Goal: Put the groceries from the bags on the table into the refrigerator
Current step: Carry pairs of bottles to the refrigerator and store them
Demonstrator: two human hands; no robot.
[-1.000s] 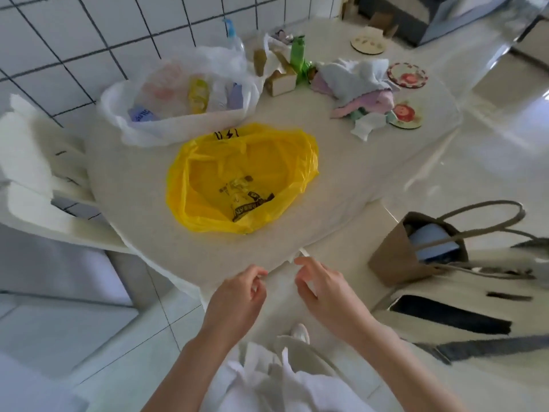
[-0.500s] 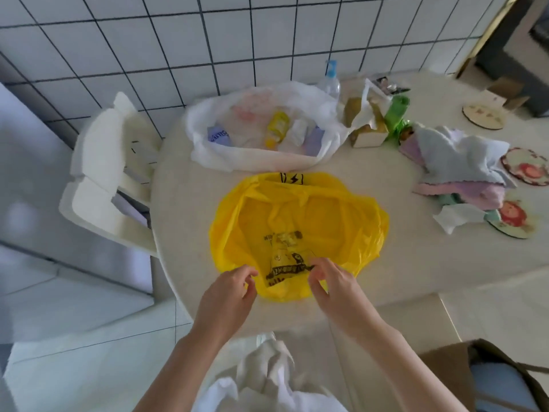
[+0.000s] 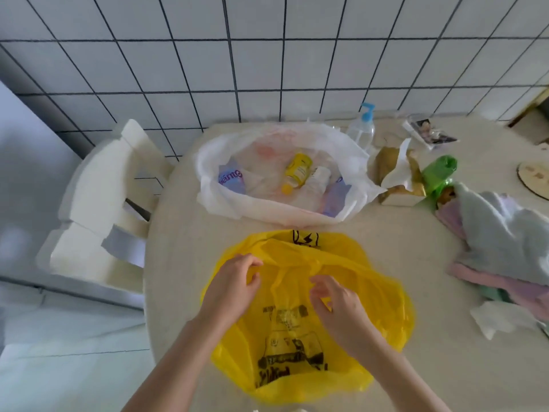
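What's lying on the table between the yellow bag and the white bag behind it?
Nothing: in the head view, only a bare strip of table separates the yellow bag from the white bag.

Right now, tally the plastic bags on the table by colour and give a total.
Yellow bag, under both hands: 1
White bag, open, with groceries inside: 1
Green bag, beside the paper box: 1
Total: 3
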